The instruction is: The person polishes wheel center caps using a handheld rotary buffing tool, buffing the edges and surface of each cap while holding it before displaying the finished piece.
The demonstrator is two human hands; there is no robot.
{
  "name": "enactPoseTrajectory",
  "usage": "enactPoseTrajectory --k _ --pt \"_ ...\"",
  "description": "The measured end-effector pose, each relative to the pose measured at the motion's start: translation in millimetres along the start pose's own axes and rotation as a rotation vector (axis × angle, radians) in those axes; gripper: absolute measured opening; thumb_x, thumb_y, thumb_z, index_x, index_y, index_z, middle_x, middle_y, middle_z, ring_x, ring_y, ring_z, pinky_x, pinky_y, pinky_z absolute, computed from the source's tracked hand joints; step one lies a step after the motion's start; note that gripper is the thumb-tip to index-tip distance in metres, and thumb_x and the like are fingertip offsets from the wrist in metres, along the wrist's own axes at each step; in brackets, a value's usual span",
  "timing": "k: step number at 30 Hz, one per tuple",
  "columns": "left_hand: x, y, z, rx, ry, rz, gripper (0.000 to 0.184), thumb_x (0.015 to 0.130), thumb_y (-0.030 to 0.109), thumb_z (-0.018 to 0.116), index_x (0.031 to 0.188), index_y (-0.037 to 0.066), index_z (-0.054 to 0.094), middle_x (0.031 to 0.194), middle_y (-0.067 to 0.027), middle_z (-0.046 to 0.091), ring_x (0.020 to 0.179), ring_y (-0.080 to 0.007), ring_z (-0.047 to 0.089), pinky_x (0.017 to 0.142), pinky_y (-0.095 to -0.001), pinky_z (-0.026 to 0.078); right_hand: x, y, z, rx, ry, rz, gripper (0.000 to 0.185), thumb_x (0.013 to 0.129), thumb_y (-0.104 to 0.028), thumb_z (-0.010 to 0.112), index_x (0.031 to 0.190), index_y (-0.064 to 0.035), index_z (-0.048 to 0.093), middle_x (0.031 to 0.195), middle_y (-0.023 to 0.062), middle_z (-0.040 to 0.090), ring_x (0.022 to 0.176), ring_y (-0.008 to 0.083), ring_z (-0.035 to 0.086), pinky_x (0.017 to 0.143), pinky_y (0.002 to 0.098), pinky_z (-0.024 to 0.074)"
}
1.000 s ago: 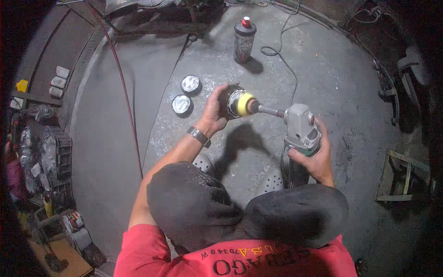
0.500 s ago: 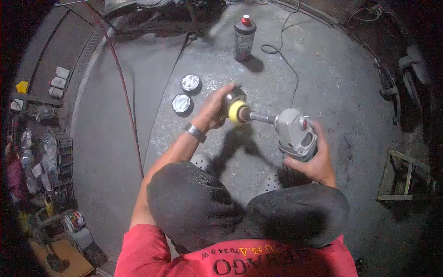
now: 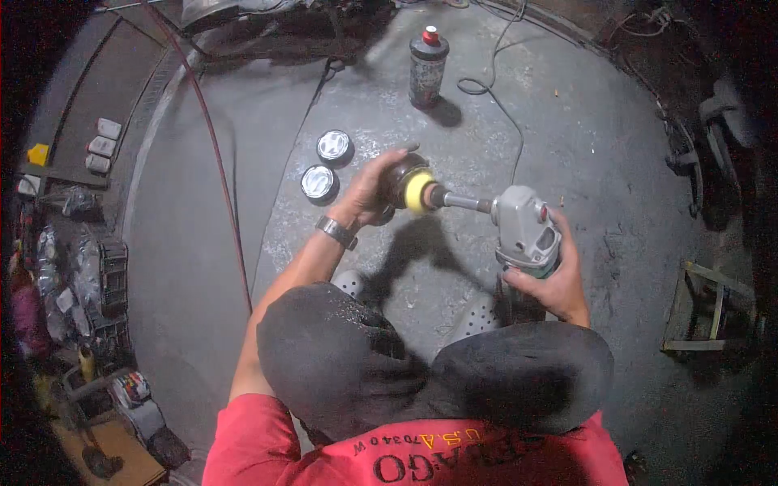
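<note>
My left hand (image 3: 371, 191), with a metal-band watch at the wrist, is wrapped around a dark round piece (image 3: 399, 180); the far side of its grip is hidden. A yellow foam pad (image 3: 417, 191) presses against or sits right at that piece. The pad is on a metal shaft (image 3: 470, 202) running from a grey power polisher (image 3: 523, 227). My right hand (image 3: 559, 275) grips the polisher's body, thumb underneath. Two round caps (image 3: 320, 184) with shiny silver tops lie on the floor just beyond my left hand. A dark bottle (image 3: 428, 69) with a red and white cap stands upright farther away.
A thin cord (image 3: 506, 109) loops across the grey floor (image 3: 600, 162), and a reddish hose (image 3: 217, 154) runs down the left. At the right lies a frame (image 3: 713, 312). Bagged goods and crates (image 3: 101, 275) line the left side. My knees and light perforated shoes (image 3: 474, 316) are below my hands.
The polisher and my right hand have shifted slightly right. The dark piece and the pad have turned a little in my left hand's grip. The caps and bottle stay put.
</note>
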State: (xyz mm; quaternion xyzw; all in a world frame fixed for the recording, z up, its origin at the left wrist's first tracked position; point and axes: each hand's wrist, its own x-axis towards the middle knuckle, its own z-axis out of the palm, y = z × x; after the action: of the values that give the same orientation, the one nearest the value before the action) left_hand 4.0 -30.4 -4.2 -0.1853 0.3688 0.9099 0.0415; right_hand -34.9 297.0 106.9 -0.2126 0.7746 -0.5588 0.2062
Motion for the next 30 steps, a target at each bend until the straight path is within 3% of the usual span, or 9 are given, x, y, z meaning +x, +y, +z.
enactPoseTrajectory --k 5,8,9,16,30 --pt "8.6 -7.1 -9.7 -0.348 -0.076 -0.001 0.049 0.097 0.036 0.055 0.132 0.003 0.062 0.125 -0.0163 0.069 0.111 -0.0309 0.068 0.102 -0.0478 0.053 -3.9 -1.9 -1.0 -0.035 -0.024 -0.014 0.105 0.060 -0.017 0.097 0.146 -0.0018 0.039 0.137 0.0194 0.056 0.128 0.0280 0.056 0.110 0.0401 0.0423" --pt "5.5 -6.5 -5.3 -0.348 -0.048 -0.039 0.050 0.096 0.038 0.055 0.130 0.002 0.062 0.124 -0.0173 0.069 0.110 -0.0316 0.068 0.103 -0.0485 0.052 -4.1 -9.7 3.3 -0.046 -0.007 -0.012 0.106 0.059 -0.017 0.097 0.146 -0.0013 0.039 0.137 0.0191 0.056 0.128 0.0279 0.055 0.111 0.0403 0.0415" --pt "1.1 -5.3 2.0 -0.252 -0.018 -0.024 0.050 0.094 0.045 0.056 0.124 0.006 0.066 0.116 -0.0103 0.072 0.107 -0.0261 0.069 0.096 -0.0487 0.056 -3.3 -7.5 4.4 -0.033 0.017 -0.022 0.106 0.059 -0.017 0.097 0.146 -0.0013 0.039 0.137 0.0191 0.055 0.128 0.0279 0.055 0.111 0.0404 0.0413" --pt "3.9 -11.7 4.6 -0.179 0.093 -0.015 0.043 0.093 0.047 0.061 0.115 0.011 0.065 0.112 -0.0076 0.070 0.102 -0.0257 0.070 0.092 -0.0552 0.057 -0.1 -9.7 3.2 -0.115 -0.018 -0.091 0.105 0.060 -0.018 0.098 0.146 -0.0011 0.040 0.136 0.0188 0.056 0.128 0.0276 0.055 0.111 0.0397 0.0421" --pt "9.3 -18.2 3.1 -0.160 0.041 -0.118 0.042 0.096 0.052 0.059 0.117 0.016 0.063 0.112 -0.0047 0.068 0.101 -0.0252 0.068 0.087 -0.0564 0.055 1.7 -8.5 4.7 -0.143 0.053 -0.083 0.101 0.061 -0.021 0.097 0.143 -0.0015 0.042 0.135 0.0182 0.057 0.126 0.0275 0.057 0.108 0.0394 0.0445"
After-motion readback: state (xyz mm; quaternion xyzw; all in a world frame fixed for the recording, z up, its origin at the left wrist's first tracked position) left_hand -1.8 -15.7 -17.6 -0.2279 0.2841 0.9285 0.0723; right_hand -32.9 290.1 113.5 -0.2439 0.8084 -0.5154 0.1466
